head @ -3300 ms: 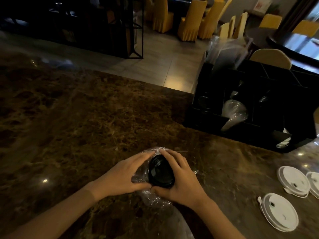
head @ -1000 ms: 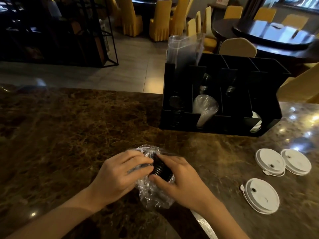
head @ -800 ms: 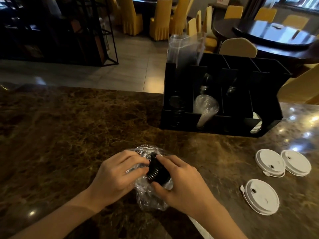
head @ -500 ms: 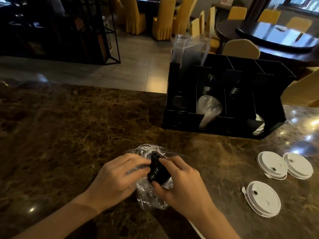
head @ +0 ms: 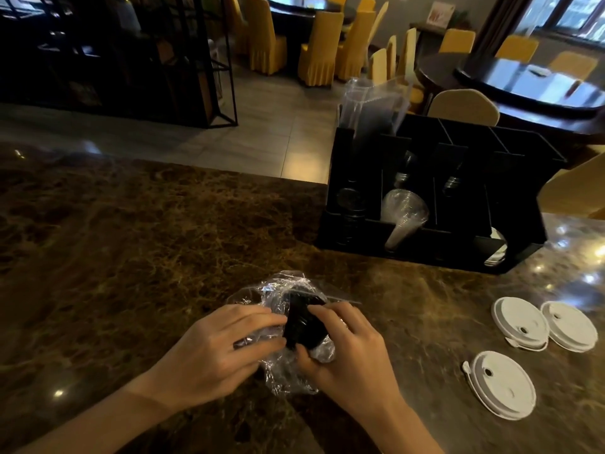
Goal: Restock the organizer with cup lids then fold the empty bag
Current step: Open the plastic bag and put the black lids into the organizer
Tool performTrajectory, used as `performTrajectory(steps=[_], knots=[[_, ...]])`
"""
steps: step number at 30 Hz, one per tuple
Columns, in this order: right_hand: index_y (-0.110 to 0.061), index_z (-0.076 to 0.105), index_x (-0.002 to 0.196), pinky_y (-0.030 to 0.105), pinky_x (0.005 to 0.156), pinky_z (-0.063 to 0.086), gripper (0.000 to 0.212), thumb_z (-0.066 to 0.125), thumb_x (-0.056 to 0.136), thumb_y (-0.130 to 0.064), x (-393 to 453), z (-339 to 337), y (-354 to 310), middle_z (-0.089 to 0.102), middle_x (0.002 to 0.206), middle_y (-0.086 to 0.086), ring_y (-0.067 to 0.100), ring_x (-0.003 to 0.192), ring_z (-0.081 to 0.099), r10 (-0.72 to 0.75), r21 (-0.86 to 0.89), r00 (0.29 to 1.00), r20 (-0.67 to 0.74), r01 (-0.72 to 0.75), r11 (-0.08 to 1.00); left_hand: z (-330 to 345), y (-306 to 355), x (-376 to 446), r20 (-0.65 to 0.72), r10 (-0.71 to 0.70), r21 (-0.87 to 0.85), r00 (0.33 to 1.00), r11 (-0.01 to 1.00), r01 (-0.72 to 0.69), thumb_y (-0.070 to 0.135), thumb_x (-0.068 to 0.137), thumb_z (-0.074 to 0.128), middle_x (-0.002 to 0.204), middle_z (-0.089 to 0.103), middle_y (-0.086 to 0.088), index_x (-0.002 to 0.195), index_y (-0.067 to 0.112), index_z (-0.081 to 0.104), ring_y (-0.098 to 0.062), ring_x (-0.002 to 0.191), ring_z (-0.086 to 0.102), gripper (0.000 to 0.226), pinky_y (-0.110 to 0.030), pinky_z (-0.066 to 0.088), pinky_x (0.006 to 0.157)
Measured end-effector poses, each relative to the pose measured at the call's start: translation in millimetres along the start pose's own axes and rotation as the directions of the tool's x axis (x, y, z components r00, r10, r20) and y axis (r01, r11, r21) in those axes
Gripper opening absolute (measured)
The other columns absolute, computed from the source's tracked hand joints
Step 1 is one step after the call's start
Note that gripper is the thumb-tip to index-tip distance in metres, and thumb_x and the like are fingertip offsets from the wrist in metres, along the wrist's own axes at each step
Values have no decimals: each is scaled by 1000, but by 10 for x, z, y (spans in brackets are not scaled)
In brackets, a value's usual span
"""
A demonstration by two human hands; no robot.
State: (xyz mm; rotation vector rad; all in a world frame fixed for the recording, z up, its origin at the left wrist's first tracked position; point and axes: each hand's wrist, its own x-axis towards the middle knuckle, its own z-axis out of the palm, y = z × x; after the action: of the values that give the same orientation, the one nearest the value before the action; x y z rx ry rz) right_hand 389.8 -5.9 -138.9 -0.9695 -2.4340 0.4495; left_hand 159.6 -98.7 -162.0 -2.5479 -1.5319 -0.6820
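A stack of black cup lids [head: 304,324] is gripped between the left hand [head: 217,350] and the right hand [head: 352,352], half inside a crumpled clear bag [head: 288,375] on the surface [head: 131,244]. The black organizer [head: 435,204] is seen beyond the right hand, three white lids [head: 520,322] to its right.

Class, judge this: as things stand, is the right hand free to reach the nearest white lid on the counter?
Probably not yet. The counter path to the nearest white lid looks open, but the right hand is gripping the stack of black lids inside the plastic bag.
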Motion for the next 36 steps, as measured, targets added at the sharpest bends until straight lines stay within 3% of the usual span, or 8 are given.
performTrajectory(steps=[14,19,22,27,29,31,34,36], knots=[[-17,70,124,24,77,62,51,83,76,-29,78,-112,-128,64,114,-8,10,103,68,-82,310,986,-148,125,942,-184,-89,-210,19,-161,165,987,974,155,28,84,64,128,62,-5,116,24,64,-20,118,59,32,-34,52,97],[-16,69,125,19,73,62,53,87,77,-26,93,-182,-304,65,118,-7,12,109,67,-121,459,966,-227,216,862,-415,-36,-270,71,-153,191,986,972,137,44,80,62,124,64,0,121,27,68,-16,117,56,45,-31,49,99],[-16,69,125,21,75,62,56,91,74,-20,91,-199,-415,65,118,-6,14,109,68,-150,461,952,-266,262,848,-639,52,-316,97,-188,97,977,979,178,62,82,63,134,58,5,132,28,61,-12,124,52,60,-28,48,102],[-14,68,126,22,81,61,57,91,74,-16,108,-270,-631,64,119,-4,16,110,68,-235,388,912,-336,361,848,-982,251,-327,77,-361,-164,929,915,369,74,85,56,141,46,23,138,35,53,9,127,46,66,-4,36,103],[-12,68,126,22,82,61,56,91,75,-16,121,-321,-728,64,119,-3,16,111,68,-248,372,901,-357,380,847,-1091,293,-291,72,-431,-330,899,840,430,72,86,55,141,44,32,139,40,49,10,127,47,62,-9,41,102],[-11,68,126,22,83,61,55,90,76,-18,148,-387,-805,64,120,-3,16,111,68,-268,332,888,-374,398,855,-1219,312,-203,91,-510,-572,856,676,464,66,86,61,135,55,30,137,41,51,6,124,54,58,-14,46,98],[-8,66,128,27,85,61,54,88,80,-17,208,-525,-845,63,121,-1,18,111,68,-307,260,871,-384,421,869,-1435,325,-27,204,-588,-874,783,251,416,50,86,70,127,69,11,121,45,65,-9,118,65,36,-20,53,94],[-9,65,131,31,86,62,54,87,82,-18,251,-629,-844,62,124,1,21,112,68,-330,180,863,-382,420,889,-1544,304,83,260,-607,-941,751,17,339,39,88,69,122,73,1,114,37,71,-17,113,69,27,-25,57,89]])
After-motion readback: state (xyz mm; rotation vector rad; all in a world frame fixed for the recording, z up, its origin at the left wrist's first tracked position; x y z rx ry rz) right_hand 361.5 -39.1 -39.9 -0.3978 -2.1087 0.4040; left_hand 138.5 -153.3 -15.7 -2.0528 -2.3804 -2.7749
